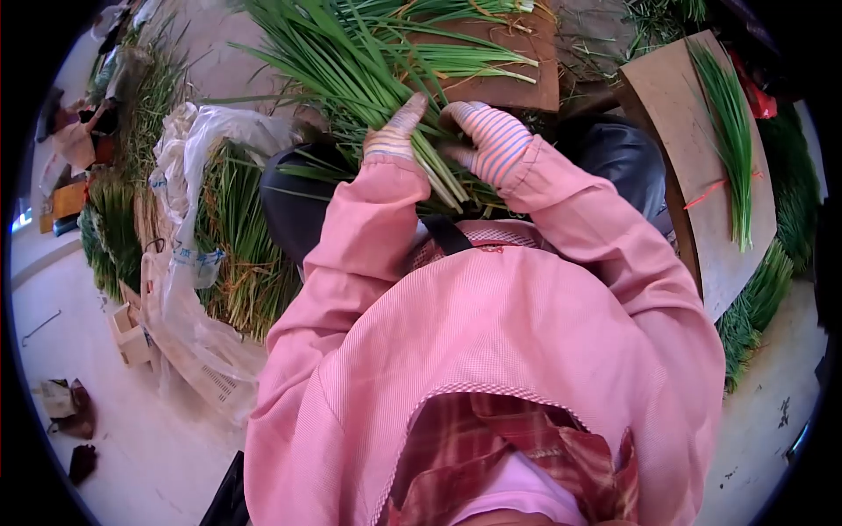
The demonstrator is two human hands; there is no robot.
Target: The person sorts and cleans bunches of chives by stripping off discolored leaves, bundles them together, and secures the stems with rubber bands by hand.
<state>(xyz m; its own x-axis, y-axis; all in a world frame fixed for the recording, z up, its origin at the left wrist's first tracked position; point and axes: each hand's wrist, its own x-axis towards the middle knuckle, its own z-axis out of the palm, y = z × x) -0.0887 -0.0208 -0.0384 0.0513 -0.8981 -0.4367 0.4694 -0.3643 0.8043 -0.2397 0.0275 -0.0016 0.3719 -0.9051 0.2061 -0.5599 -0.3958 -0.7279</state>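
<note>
Head view: left hand (pixel 392 138) clasps green stalks (pixel 436 172), right hand (pixel 496 142) curled alongside, grip unclear; loose greens (pixel 478 60) remain ahead, one bunch (pixel 733 151) set apart rightward.

In a striped glove, the left hand (pixel 393 133) grips a bunch of long green stalks (pixel 355 83), their pale ends angled toward the near right and their leaves spreading to the far left. The right hand (pixel 491 140), gloved likewise, curls just beside the stalks. On the far side, more greens (pixel 478 60) lie across a brown board (pixel 526 88). To the right, a slim bundle (pixel 735 149) rests on a tan board (pixel 684 114) beside a red tie (pixel 704 195). To the left, clear plastic (pixel 180 254) lies against a thick heap of stalks (pixel 241 232).
</note>
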